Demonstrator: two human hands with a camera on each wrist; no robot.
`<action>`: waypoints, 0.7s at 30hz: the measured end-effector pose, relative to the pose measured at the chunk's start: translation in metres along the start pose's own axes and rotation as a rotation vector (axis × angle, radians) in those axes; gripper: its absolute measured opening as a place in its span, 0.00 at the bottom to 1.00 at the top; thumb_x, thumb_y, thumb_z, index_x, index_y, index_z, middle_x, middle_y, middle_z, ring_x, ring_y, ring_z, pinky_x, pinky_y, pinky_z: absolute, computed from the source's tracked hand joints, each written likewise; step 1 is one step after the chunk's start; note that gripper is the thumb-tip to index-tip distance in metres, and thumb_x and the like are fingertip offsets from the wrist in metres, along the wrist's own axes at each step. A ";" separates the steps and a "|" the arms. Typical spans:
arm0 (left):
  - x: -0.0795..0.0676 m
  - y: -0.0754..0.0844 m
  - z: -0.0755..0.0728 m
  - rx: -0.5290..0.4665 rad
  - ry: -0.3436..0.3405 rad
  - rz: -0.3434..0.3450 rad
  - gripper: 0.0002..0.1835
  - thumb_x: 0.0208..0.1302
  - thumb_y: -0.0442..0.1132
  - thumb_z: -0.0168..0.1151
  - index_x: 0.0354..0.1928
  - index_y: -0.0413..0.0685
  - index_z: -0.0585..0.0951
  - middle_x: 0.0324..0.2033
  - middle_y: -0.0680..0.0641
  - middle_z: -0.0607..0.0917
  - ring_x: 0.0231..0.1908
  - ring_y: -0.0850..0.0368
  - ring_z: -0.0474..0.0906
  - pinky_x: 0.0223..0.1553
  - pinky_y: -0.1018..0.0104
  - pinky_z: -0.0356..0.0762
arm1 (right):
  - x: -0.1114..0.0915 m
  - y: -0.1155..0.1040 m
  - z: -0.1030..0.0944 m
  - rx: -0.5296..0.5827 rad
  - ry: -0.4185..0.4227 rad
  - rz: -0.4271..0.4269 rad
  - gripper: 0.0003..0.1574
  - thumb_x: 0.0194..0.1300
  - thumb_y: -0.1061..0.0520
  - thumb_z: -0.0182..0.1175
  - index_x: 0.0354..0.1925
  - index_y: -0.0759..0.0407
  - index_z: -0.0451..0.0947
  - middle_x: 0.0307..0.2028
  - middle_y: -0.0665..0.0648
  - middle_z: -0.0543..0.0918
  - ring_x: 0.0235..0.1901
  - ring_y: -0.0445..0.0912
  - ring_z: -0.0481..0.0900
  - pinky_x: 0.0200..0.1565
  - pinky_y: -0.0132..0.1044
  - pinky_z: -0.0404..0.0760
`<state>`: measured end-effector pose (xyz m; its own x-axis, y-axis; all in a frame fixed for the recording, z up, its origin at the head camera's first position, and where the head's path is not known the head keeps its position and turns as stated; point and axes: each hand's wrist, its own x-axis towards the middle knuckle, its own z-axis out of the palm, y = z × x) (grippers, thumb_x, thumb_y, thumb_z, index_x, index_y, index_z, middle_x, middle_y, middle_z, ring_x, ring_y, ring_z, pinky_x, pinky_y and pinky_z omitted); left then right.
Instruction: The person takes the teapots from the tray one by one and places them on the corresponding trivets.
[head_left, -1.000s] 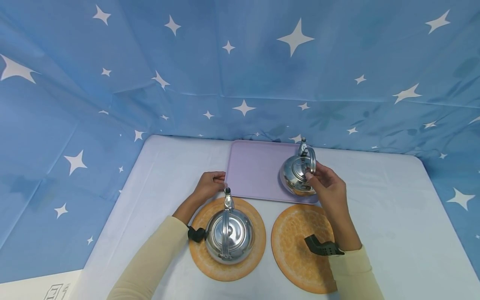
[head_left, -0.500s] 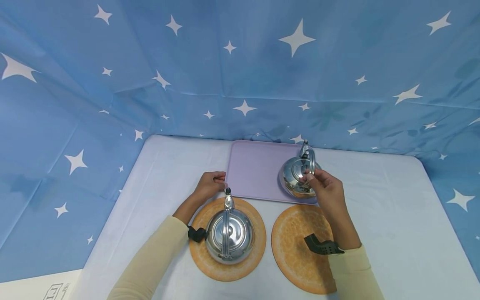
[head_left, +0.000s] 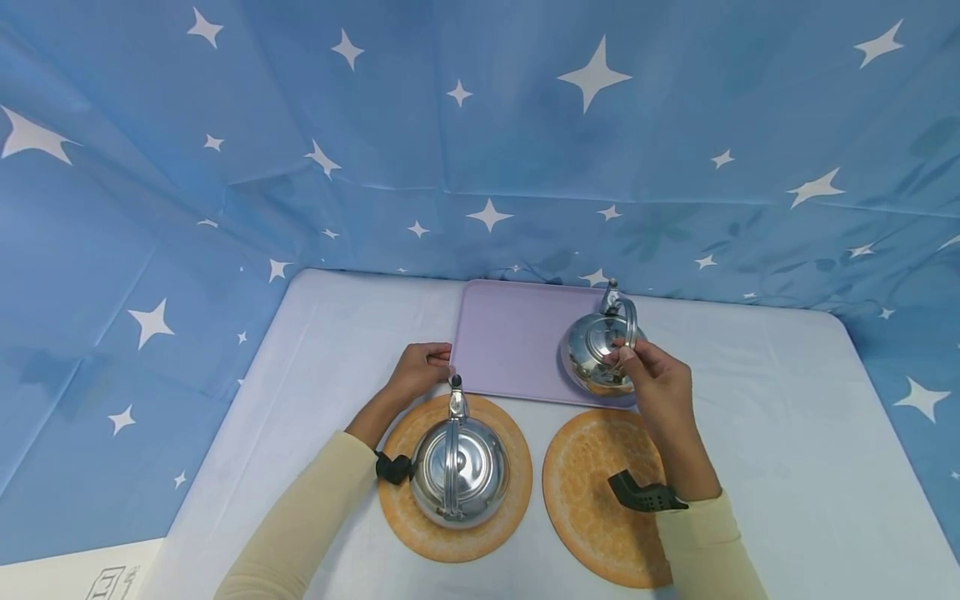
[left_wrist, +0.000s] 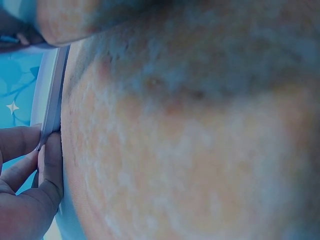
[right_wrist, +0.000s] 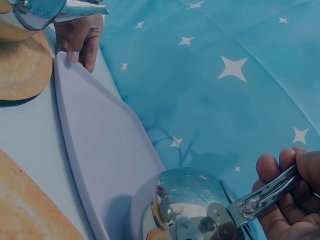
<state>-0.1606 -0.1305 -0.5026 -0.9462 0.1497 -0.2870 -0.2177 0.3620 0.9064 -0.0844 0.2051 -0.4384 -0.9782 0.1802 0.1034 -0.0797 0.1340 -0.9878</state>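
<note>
At the back of the table lies a lilac tray [head_left: 504,342]. My left hand [head_left: 420,368] pinches its left rim between thumb and fingers, seen close up in the left wrist view. A shiny metal kettle [head_left: 585,357] sits upright over the tray's right end, spout pointing to the back. My right hand [head_left: 663,387] grips this kettle's handle [right_wrist: 270,197], which leans to the right. A second metal kettle [head_left: 483,471] stands on the left orange-slice placemat [head_left: 519,500], just in front of my left hand, its handle upright and its spout toward the tray.
To the right, in front of the tray, lies another orange-slice placemat [head_left: 581,492], partly under my right forearm. A white cloth [head_left: 795,433] covers the table. Blue star-patterned fabric [head_left: 525,150] hangs behind and at the sides. A cream printed item [head_left: 75,575] shows at the lower left.
The right kettle has shifted slightly to the right on the tray, and its handle leans a little further right with my right hand. My left hand and the other kettle stay put.
</note>
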 end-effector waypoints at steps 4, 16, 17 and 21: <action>0.000 0.000 0.001 0.005 0.005 -0.002 0.25 0.57 0.25 0.64 0.59 0.30 0.76 0.47 0.39 0.82 0.44 0.50 0.81 0.43 0.66 0.80 | 0.000 0.002 0.001 0.035 0.029 -0.021 0.21 0.72 0.59 0.55 0.51 0.79 0.76 0.33 0.50 0.86 0.46 0.41 0.80 0.45 0.27 0.77; 0.001 0.000 0.000 -0.004 0.002 -0.002 0.25 0.56 0.24 0.64 0.59 0.30 0.76 0.46 0.39 0.82 0.44 0.51 0.80 0.43 0.67 0.80 | -0.003 -0.007 -0.005 0.110 0.028 -0.033 0.21 0.71 0.62 0.56 0.51 0.82 0.75 0.31 0.51 0.87 0.36 0.40 0.84 0.35 0.29 0.80; 0.001 0.000 0.000 -0.002 0.002 -0.003 0.25 0.56 0.24 0.64 0.59 0.30 0.76 0.46 0.39 0.82 0.44 0.50 0.80 0.42 0.67 0.80 | -0.003 -0.007 -0.006 0.106 0.025 -0.039 0.21 0.71 0.62 0.56 0.51 0.82 0.75 0.32 0.52 0.87 0.35 0.40 0.84 0.34 0.30 0.80; 0.000 0.000 -0.001 -0.001 -0.001 -0.006 0.25 0.56 0.25 0.64 0.59 0.30 0.75 0.47 0.39 0.82 0.45 0.50 0.80 0.43 0.67 0.80 | -0.007 -0.011 -0.009 0.074 0.008 -0.054 0.21 0.71 0.61 0.57 0.51 0.81 0.76 0.32 0.53 0.87 0.36 0.41 0.84 0.35 0.30 0.80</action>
<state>-0.1603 -0.1310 -0.5022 -0.9445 0.1482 -0.2930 -0.2238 0.3624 0.9048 -0.0752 0.2109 -0.4270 -0.9706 0.1822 0.1574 -0.1466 0.0715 -0.9866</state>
